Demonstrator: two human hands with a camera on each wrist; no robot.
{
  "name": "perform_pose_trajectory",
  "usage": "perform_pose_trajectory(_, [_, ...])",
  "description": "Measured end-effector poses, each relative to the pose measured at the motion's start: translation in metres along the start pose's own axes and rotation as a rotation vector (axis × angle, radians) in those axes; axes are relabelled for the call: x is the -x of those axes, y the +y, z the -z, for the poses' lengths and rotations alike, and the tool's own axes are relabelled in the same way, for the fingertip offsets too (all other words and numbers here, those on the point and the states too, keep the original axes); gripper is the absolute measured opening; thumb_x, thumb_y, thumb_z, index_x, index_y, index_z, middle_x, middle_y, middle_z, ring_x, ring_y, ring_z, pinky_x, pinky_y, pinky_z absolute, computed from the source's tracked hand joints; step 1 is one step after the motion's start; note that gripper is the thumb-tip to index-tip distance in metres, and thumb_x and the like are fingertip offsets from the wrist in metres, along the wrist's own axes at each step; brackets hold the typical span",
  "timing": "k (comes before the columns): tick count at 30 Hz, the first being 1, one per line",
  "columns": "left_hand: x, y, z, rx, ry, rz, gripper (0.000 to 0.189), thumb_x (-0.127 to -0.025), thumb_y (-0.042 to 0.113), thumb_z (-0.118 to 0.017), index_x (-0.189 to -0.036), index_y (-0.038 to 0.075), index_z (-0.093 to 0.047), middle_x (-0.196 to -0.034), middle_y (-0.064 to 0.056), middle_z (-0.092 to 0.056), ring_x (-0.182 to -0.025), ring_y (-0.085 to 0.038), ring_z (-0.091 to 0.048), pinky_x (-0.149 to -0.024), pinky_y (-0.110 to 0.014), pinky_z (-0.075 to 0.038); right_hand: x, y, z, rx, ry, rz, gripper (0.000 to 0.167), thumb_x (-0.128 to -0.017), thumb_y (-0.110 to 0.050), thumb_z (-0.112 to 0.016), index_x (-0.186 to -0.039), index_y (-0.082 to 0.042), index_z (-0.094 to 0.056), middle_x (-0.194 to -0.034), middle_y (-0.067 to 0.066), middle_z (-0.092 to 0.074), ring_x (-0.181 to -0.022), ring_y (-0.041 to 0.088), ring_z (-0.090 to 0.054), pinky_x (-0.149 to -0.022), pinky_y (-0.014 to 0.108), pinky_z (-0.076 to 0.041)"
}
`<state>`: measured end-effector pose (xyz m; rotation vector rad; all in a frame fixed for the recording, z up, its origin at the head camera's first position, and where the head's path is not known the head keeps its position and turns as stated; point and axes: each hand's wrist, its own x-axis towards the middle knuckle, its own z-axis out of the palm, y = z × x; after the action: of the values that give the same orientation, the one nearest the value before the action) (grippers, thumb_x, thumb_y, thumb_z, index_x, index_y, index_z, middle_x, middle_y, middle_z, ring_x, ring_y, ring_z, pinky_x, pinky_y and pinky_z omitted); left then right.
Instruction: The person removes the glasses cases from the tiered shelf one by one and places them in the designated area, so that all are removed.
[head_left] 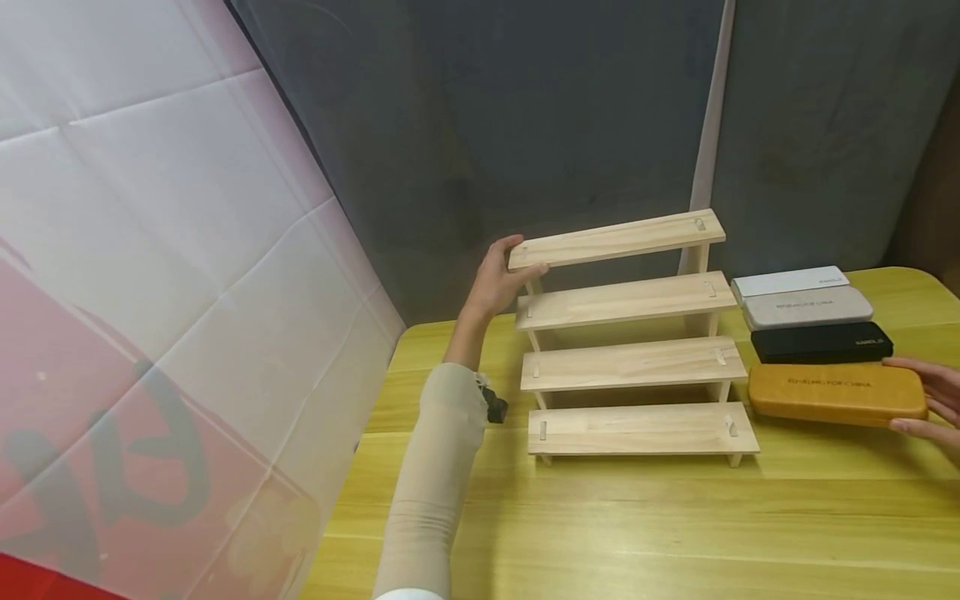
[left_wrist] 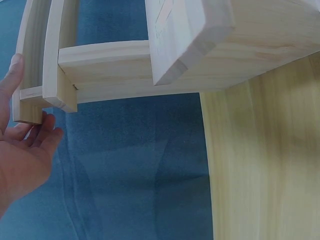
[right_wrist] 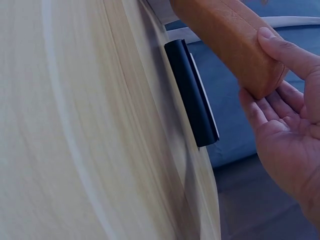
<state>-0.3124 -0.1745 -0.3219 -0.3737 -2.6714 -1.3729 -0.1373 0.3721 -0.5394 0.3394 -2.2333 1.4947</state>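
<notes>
A stepped wooden rack [head_left: 622, 312] with several pale tiers stands on the table. My left hand [head_left: 497, 279] grips the left end of its top board [head_left: 618, 238], thumb over the front edge. The left wrist view shows the fingers [left_wrist: 47, 131] curled about that board's end. At the right, my right hand [head_left: 937, 400] holds an orange-brown glasses case [head_left: 836, 400] by its right end. In the right wrist view the thumb lies on one face of the case [right_wrist: 235, 42] and the fingers are beneath; the case is lifted off the table there.
Behind the orange-brown case lie a black case [head_left: 821, 342], a light grey case [head_left: 810, 307] and a white case [head_left: 795, 281], side by side on the yellow wood-grain table [head_left: 637, 533]. A dark curtain [head_left: 525, 108] hangs behind; a printed fabric wall [head_left: 187, 250] flanks the left.
</notes>
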Motion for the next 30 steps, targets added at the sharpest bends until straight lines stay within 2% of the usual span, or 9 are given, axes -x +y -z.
perform_pose_trajectory(6, [0.000, 0.000, -0.001, -0.008, 0.002, 0.001, 0.081, -0.098, 0.033, -0.081, -0.162, 0.006, -0.039, -0.159, -0.016, -0.043, -0.139, -0.029, -0.050, -0.118, -0.044, -0.043, 0.002, 0.003, -0.001, 0.027, 0.006, -0.024, 0.106, -0.076, 0.035, -0.069, -0.162, -0.021, -0.045, -0.138, -0.029, -0.046, -0.120, -0.021, -0.045, -0.096, -0.004, -0.035])
perform_pose_trajectory(19, [-0.001, 0.001, 0.000, -0.006, 0.003, -0.001, 0.080, -0.098, 0.032, -0.081, -0.161, 0.006, -0.040, -0.156, -0.016, -0.046, -0.137, -0.029, -0.053, -0.117, -0.044, -0.044, 0.000, 0.009, 0.001, 0.014, -0.017, -0.059, 0.100, -0.078, 0.033, -0.069, -0.162, -0.017, -0.046, -0.137, -0.031, -0.046, -0.121, -0.021, -0.044, -0.097, -0.003, -0.035])
perform_pose_trajectory(30, [-0.002, -0.001, -0.001, -0.009, 0.001, -0.007, 0.079, -0.099, 0.031, -0.080, -0.161, 0.005, -0.040, -0.156, -0.017, -0.046, -0.137, -0.030, -0.052, -0.118, -0.045, -0.043, -0.005, 0.012, 0.004, -0.064, -0.065, -0.008, 0.100, -0.075, 0.039, -0.065, -0.159, -0.011, -0.050, -0.138, -0.029, -0.054, -0.121, -0.020, -0.050, -0.096, -0.003, -0.037])
